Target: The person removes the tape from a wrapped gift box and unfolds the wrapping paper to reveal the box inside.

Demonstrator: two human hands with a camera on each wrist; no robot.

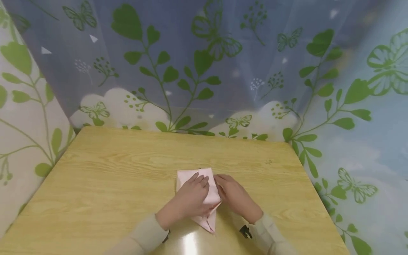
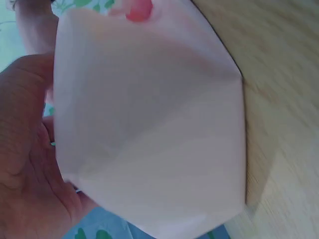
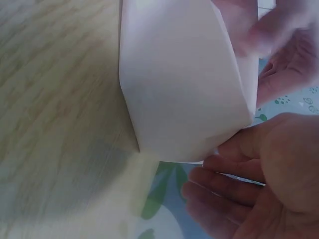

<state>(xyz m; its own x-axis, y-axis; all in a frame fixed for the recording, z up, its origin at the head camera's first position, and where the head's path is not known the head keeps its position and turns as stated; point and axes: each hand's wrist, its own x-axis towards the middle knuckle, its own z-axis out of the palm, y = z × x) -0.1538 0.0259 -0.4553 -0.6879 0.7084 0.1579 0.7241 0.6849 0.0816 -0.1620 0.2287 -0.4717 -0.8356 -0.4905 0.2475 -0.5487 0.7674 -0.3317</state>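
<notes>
A box-shaped package in pale pink paper [image 1: 213, 193] lies on the table, with a pointed paper flap [image 1: 208, 224] loose at its near end. My left hand [image 1: 192, 194] rests across its top, fingers straight and spread. At the right side my right hand [image 1: 235, 195] pinches the paper's upper edge between thumb and fingertips, as the right wrist view shows. One smooth side of the package [image 2: 149, 119] fills the left wrist view, where a small red patch [image 2: 139, 9] shows above it. What is inside the paper is hidden.
The wood-grain table [image 1: 114, 184] extends around the package. Fabric hangings [image 1: 178, 71] with printed leaves and butterflies enclose its back and sides. Dark straps [image 1: 245, 232] show at both cuffs.
</notes>
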